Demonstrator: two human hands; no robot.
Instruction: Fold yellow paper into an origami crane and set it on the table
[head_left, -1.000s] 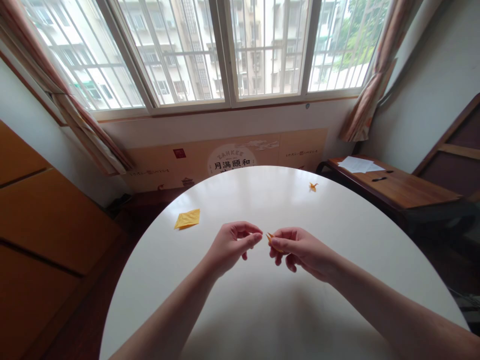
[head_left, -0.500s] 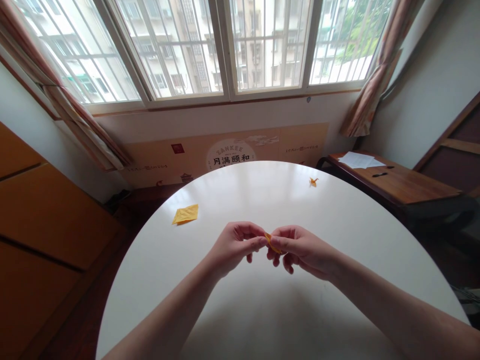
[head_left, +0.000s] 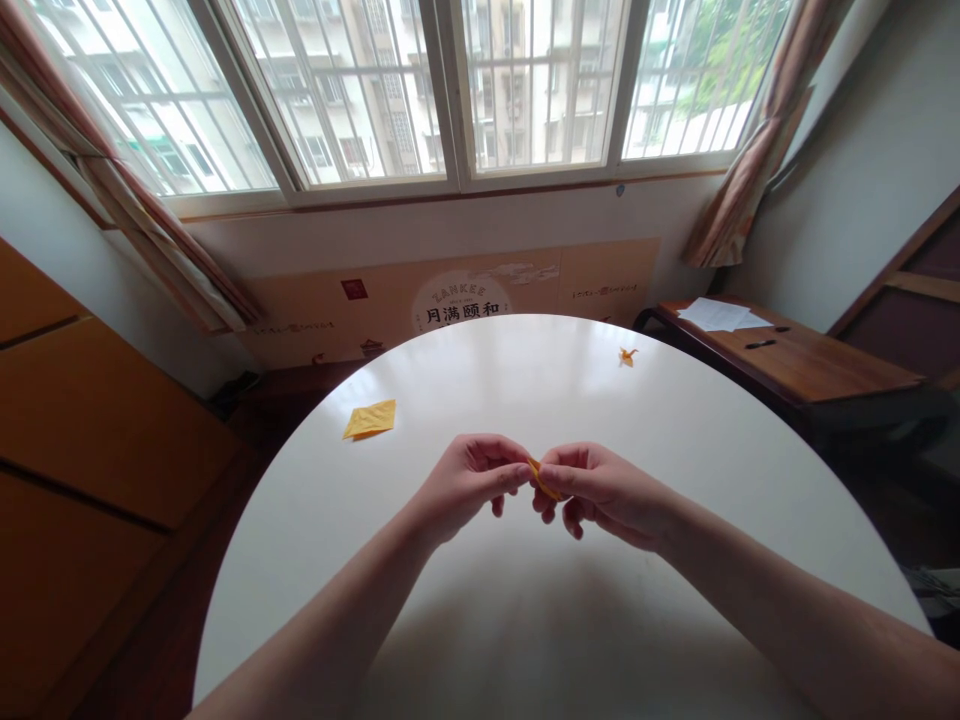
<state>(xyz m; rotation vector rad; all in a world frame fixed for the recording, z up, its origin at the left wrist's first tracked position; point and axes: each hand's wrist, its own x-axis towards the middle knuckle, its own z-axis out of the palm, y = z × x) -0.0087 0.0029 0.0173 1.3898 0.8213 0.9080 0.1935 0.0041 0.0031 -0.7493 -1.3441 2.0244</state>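
Observation:
Above the middle of the round white table [head_left: 465,590], a small piece of folded orange-yellow paper [head_left: 546,484] is pinched between my two hands. My left hand [head_left: 484,477] grips its upper left tip with thumb and forefinger. Thumb and fingers of my right hand [head_left: 596,485] close on its right side and cover part of it. A folded orange paper crane [head_left: 628,357] stands near the table's far right edge. Toward the left edge lies a creased yellow paper sheet [head_left: 370,420], partly folded over.
To the right is a low wooden table [head_left: 817,365] with white papers [head_left: 724,314] and a dark pen [head_left: 760,344]. An orange-brown cabinet [head_left: 82,420] borders the left. Beyond the table stand a printed beige panel [head_left: 390,300] and a barred window.
The whole view has shifted slightly, so the table and hands sit a little higher. Both hands keep their pinch on the folded paper, with hardly any change in pose.

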